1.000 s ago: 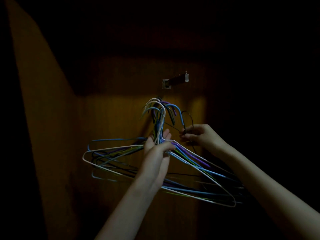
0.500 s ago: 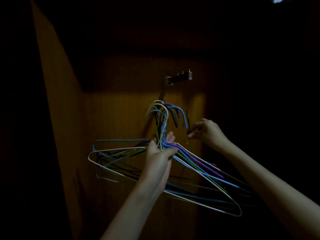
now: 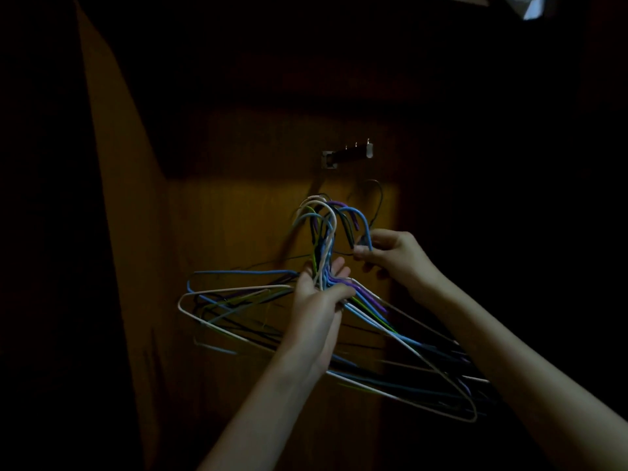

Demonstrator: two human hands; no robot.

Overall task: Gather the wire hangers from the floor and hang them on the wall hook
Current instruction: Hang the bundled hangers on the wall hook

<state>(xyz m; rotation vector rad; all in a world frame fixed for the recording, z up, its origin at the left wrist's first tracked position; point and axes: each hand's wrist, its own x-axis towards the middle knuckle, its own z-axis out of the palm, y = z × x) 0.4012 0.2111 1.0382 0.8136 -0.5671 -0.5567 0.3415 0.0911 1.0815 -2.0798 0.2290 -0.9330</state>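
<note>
A bundle of several wire hangers (image 3: 238,300), white, blue, purple, green and black, is held up in front of a wooden wall. My left hand (image 3: 319,300) grips the bundle at the necks, just under the hooked tops (image 3: 326,212). My right hand (image 3: 394,256) pinches the curved end of a blue hanger hook at the right of the bunch. A thin dark wire loop rises above my right hand. The metal wall hook (image 3: 350,154) sticks out of the wall above the bundle, apart from the hanger tops, with nothing on it.
The scene is very dark. A wooden panel (image 3: 238,215) fills the middle, lit only in a patch behind the hangers. A slanted wooden edge (image 3: 112,137) runs down the left. Something pale (image 3: 530,5) shows at the top right corner.
The bundle has come up slightly toward the wall hook. My right hand has moved in to the left and closed its fingers on the blue hook end. The left hand keeps its grip.
</note>
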